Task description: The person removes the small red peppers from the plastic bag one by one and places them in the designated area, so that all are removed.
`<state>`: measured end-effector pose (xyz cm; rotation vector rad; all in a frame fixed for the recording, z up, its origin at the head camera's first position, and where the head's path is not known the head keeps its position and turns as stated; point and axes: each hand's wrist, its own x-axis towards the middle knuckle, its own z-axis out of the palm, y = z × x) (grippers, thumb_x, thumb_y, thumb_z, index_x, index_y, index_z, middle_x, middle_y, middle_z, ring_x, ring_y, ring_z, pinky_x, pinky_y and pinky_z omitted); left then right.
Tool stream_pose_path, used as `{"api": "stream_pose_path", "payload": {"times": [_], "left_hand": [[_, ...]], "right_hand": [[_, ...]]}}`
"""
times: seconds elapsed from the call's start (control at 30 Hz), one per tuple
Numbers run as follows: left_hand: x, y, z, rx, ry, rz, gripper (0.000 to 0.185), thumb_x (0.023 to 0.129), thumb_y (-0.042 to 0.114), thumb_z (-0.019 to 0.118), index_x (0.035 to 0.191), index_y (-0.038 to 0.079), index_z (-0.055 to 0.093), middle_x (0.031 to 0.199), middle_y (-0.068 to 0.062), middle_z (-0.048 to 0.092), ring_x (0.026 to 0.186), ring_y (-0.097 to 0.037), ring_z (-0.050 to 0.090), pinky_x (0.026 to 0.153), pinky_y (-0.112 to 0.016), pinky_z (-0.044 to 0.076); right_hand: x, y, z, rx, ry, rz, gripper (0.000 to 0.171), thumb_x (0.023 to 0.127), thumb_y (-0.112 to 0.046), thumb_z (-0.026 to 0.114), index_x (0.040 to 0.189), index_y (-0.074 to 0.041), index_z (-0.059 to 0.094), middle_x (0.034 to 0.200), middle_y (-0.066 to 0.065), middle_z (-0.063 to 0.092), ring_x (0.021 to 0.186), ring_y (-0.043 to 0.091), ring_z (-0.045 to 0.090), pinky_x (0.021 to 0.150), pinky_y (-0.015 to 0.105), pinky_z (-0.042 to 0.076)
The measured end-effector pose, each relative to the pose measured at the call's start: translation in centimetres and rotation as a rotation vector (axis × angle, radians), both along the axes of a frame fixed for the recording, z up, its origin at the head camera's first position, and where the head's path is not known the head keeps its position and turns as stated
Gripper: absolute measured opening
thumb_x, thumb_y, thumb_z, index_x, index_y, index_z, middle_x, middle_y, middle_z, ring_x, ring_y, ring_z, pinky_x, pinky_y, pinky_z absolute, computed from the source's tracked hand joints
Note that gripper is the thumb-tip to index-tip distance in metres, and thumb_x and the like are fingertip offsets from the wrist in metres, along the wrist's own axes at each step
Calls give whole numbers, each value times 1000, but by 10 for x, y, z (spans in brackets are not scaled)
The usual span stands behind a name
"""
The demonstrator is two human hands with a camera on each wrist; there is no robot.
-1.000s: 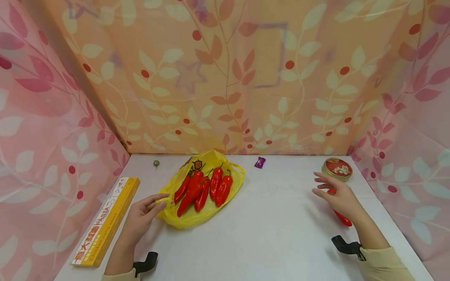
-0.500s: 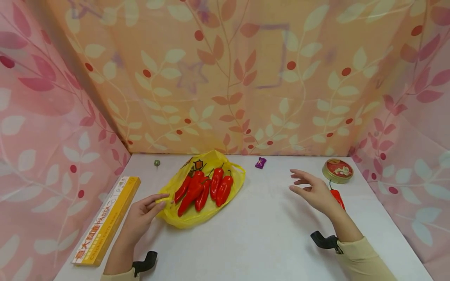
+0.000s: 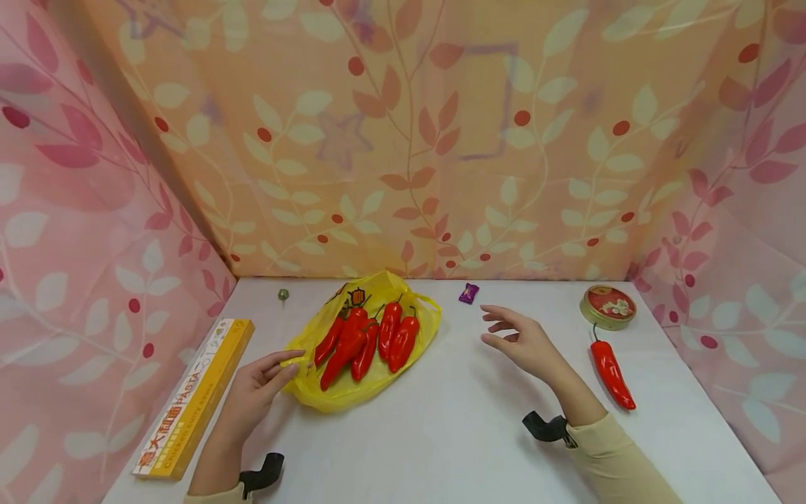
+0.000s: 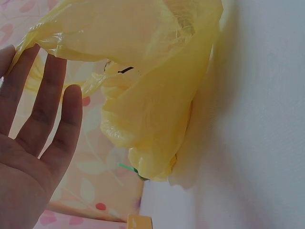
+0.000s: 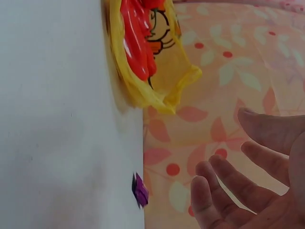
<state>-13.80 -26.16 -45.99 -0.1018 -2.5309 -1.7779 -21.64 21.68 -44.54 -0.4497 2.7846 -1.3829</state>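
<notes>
From the head view we saw our left hand [image 3: 255, 388] resting on the white tabletop [image 3: 453, 434], its straight fingertips touching the near-left edge of the crumpled yellow plastic bag [image 3: 352, 381], which lay open with five glossy red chili peppers [image 3: 368, 339] on it. Our right hand [image 3: 522, 343] hovered to the right of the bag, fingers relaxed and slightly spread, holding nothing. Further right of the bag lay a single red chili pepper [image 3: 611, 371], just before a round red-and-gold tin [image 3: 607, 306]; a long yellow pasta box [image 3: 192, 399] lay left of the bag. From the left wrist we saw straight fingers [image 4: 45, 102] close together against the bag [image 4: 152, 95]. From the right wrist we saw loosely spread fingers [image 5: 228, 186], well apart from the bag [image 5: 143, 81].
</notes>
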Motion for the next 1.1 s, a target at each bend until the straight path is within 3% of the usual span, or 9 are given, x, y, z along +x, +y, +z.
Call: {"api": "stream_pose_path", "payload": {"times": [0.17, 0.33, 0.5, 0.73, 0.87, 1.1], "left_hand": [[-1, -1, -1, -6, 11, -5, 36, 99, 27, 66, 130, 7, 67, 111, -5, 77, 89, -9, 59, 78, -17, 54], [-1, -1, -2, 3, 20, -10, 36, 99, 26, 66, 130, 7, 67, 110, -4, 77, 87, -10, 59, 74, -17, 53], [-1, -1, -2, 11, 24, -10, 35, 99, 24, 66, 129, 6, 67, 101, -6, 78, 72, -14, 54, 61, -19, 47], [-2, 0, -1, -5, 13, -12, 36, 100, 27, 65, 130, 7, 67, 110, -8, 77, 88, -12, 60, 79, -17, 55], [-2, -1, -1, -6, 8, -7, 35, 99, 26, 66, 129, 8, 67, 105, -9, 77, 79, -13, 57, 69, -17, 52], [-2, 0, -2, -8, 3, -8, 36, 99, 27, 66, 130, 8, 67, 108, -8, 77, 85, -14, 58, 74, -16, 53]], "right_hand": [[-3, -18, -3, -37, 8, 28, 55, 92, -27, 76, 143, -24, 56, 128, 6, 68, 110, 24, 67, 90, 43, 56], [-8, -35, -5, -49, -14, 48, 54, 92, -30, 75, 143, -26, 56, 128, 3, 68, 110, 22, 66, 92, 43, 56], [-14, -52, -7, -71, -49, 61, 53, 93, -29, 74, 143, -25, 57, 130, 6, 67, 111, 23, 66, 95, 45, 55], [-24, -77, -13, -128, -66, 90, 53, 93, -23, 74, 143, -17, 56, 132, 14, 65, 110, 26, 66, 89, 41, 58], [-29, -92, -19, -150, -73, 91, 53, 93, -24, 74, 142, -17, 57, 131, 15, 65, 110, 27, 66, 87, 41, 59], [-39, -115, -33, -157, -115, 83, 53, 91, -28, 77, 140, -19, 59, 129, 14, 66, 109, 27, 66, 88, 40, 59]]}}
